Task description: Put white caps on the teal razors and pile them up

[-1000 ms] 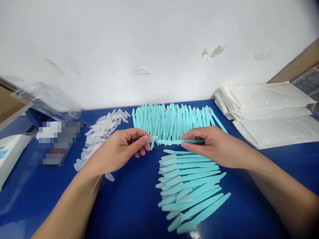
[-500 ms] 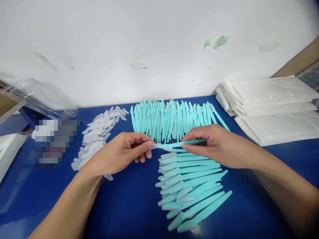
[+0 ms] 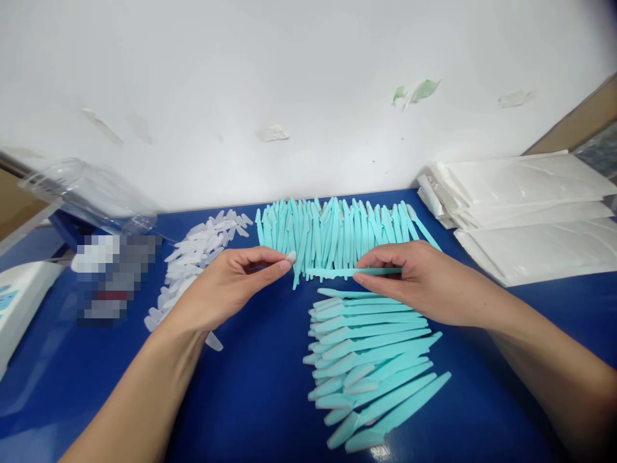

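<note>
My left hand [image 3: 241, 276] pinches a small translucent cap [image 3: 291, 257] between thumb and fingertips. Closed round a turquoise stick [image 3: 332, 273], my right hand [image 3: 409, 273] holds it level, its tip pointing left toward the cap. Cap and stick are apart. Behind the hands lies a wide row of turquoise sticks [image 3: 337, 231], mostly upright in view. Nearer to me, below my right hand, a second pile of turquoise sticks [image 3: 376, 347] lies crosswise. Loose translucent caps [image 3: 193, 257] are heaped to the left, partly hidden by my left hand.
White flat packets [image 3: 535, 206] are stacked at the back right of the blue table [image 3: 250, 386]. A clear plastic container [image 3: 91, 196] and a blurred-out item [image 3: 113, 276] are at left, beside a white device [image 3: 24, 296]. A wall stands behind.
The cap in my left hand and the stick in my right hand, touching before, have come apart. My left hand has risen slightly, and the held stick sits a little lower at its tip or unchanged.
</note>
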Demonstrator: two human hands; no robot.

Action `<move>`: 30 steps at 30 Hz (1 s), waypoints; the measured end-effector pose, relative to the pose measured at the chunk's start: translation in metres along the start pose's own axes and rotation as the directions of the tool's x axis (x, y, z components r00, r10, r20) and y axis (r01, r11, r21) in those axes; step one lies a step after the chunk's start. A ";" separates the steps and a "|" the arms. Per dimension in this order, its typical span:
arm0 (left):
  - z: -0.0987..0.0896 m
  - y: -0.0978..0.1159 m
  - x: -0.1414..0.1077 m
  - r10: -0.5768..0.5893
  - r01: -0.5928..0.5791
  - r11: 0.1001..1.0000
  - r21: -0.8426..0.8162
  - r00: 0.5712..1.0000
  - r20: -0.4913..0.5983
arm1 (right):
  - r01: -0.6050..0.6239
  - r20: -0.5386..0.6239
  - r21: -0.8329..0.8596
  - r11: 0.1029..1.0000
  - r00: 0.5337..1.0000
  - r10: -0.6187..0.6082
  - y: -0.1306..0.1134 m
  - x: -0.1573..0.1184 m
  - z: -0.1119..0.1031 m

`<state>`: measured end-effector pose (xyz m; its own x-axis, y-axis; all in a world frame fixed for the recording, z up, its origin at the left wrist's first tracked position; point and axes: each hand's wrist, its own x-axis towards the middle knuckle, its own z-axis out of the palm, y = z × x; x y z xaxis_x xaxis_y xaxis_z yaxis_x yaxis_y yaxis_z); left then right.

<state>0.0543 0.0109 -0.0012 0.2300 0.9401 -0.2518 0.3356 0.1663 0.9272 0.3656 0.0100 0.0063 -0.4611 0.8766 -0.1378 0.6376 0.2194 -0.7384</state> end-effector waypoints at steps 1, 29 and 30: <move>0.002 0.000 0.001 0.003 -0.004 0.999 -0.043 1.000 -0.019 | 0.003 0.002 0.000 1.000 1.000 -0.003 0.000 0.000 0.000; 0.021 0.003 -0.001 -0.083 0.099 0.957 -0.272 0.994 0.070 | 0.026 0.005 -0.015 1.000 1.000 -0.025 -0.006 -0.002 -0.003; 0.025 0.002 0.000 -0.085 0.105 0.955 -0.277 0.993 0.086 | 0.025 0.012 -0.013 1.000 1.000 -0.024 -0.006 -0.002 -0.002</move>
<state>0.0781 0.0034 -0.0059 0.2780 0.8936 -0.3524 0.0915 0.3405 0.9358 0.3639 0.0080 0.0127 -0.4837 0.8659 -0.1275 0.6343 0.2465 -0.7327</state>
